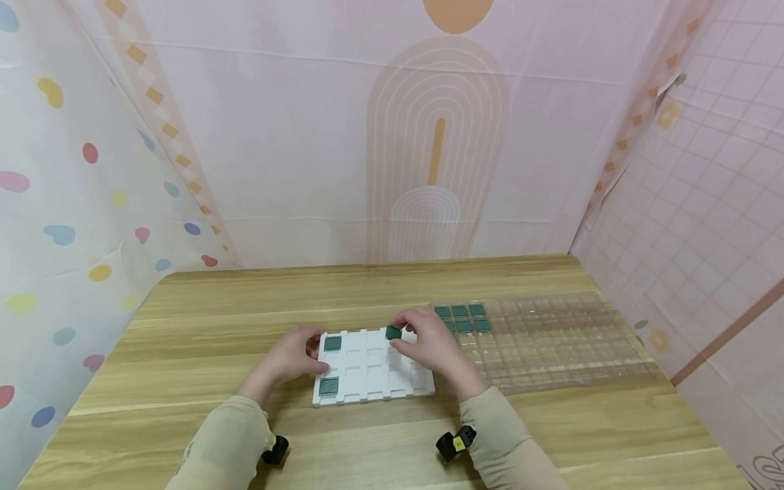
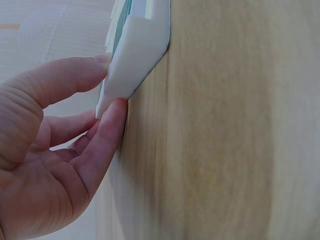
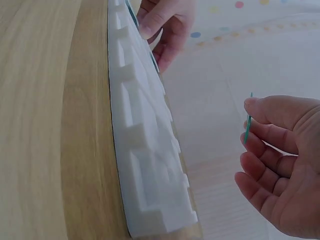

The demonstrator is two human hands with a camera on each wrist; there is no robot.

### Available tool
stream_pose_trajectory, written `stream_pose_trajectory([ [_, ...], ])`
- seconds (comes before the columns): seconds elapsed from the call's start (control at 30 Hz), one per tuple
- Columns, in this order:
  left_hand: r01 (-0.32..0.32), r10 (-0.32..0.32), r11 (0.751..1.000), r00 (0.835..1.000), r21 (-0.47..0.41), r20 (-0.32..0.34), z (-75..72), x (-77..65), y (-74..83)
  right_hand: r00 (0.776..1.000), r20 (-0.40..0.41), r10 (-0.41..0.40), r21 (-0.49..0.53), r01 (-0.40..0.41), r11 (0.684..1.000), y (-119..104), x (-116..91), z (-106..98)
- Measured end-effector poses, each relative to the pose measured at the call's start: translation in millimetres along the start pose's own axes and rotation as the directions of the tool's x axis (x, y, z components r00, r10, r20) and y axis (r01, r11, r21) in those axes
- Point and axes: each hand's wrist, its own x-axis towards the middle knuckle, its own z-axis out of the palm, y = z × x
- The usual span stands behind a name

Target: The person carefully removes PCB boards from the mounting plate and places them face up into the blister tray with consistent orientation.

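A white tray (image 1: 372, 389) with shallow square pockets lies on the table. My left hand (image 1: 290, 357) grips its left edge, thumb on top and fingers at the side and underneath in the left wrist view. Between the thumb and fingers of my right hand (image 1: 431, 342) is a thin green circuit board (image 1: 393, 333), held above the tray's back row. Edge-on in the right wrist view, the board (image 3: 248, 122) is raised off the tray. Two similar boards sit in the tray's left column, one at the back (image 1: 333, 344) and one at the front (image 1: 329, 386).
To the right lies a clear plastic tray (image 1: 551, 344) with rows of pockets. Several green boards (image 1: 463, 311) sit in its back left part, partly behind my right hand. Patterned cloth (image 1: 306, 156) hangs behind the wooden table (image 1: 214, 306) and at both sides.
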Motion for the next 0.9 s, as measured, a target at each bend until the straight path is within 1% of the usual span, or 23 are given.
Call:
stream_pose_trajectory([
  [0.1, 0.000, 0.000, 1.000, 1.000, 0.002, 0.000, 0.0, -0.1, 0.3, 1.000, -0.013, -0.018, -0.012, 0.017, 1.000, 3, -2, -3],
  [0.23, 0.005, -0.005, 1.000, 1.000, 0.000, -0.001, 0.3, -0.5, 0.6, 1.000, -0.024, -0.019, -0.035, 0.019, 0.999, 8, -6, -6],
  [0.43, 0.009, -0.009, 1.000, 1.000, -0.005, -0.003, 0.9, -0.6, -0.3, 0.999, -0.034, -0.001, -0.055, -0.001, 0.999, 18, -12, -13],
  [0.67, 0.014, -0.014, 1.000, 1.000, -0.005, 0.000, 0.8, -1.3, 0.6, 0.999, -0.042, -0.007, -0.087, 0.003, 0.996, 32, -21, -24],
  [0.9, 0.023, -0.023, 1.000, 1.000, 0.003, -0.004, 0.2, -2.3, 2.7, 0.998, -0.046, 0.044, -0.099, -0.048, 0.994, 44, -29, -34],
])
